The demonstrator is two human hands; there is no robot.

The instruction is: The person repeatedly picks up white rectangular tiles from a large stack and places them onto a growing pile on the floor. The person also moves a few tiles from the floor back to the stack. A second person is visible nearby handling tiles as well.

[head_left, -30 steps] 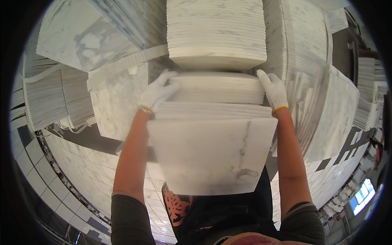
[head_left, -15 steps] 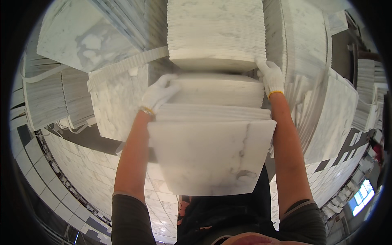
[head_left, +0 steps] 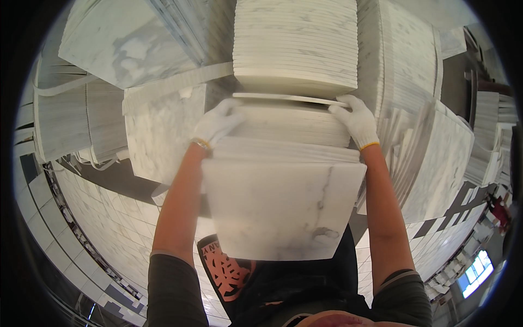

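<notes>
I wear white work gloves. My left hand grips the left end of a thin white marble tile, and my right hand grips its right end. The tile is lifted slightly, edge-on, above a lower stack of marble tiles and just under a tall stack of the same tiles behind. Closest to me lies a white marble slab with grey veins, resting against my chest between my forearms.
Stacks of white marble tiles surround me: a block at left, tilted slabs at upper left, leaning tiles at right. The floor below is pale tile with dark inlays.
Both hands have slid up from the lower stack's sides to its top, and one thin tile now hangs lifted between them.
</notes>
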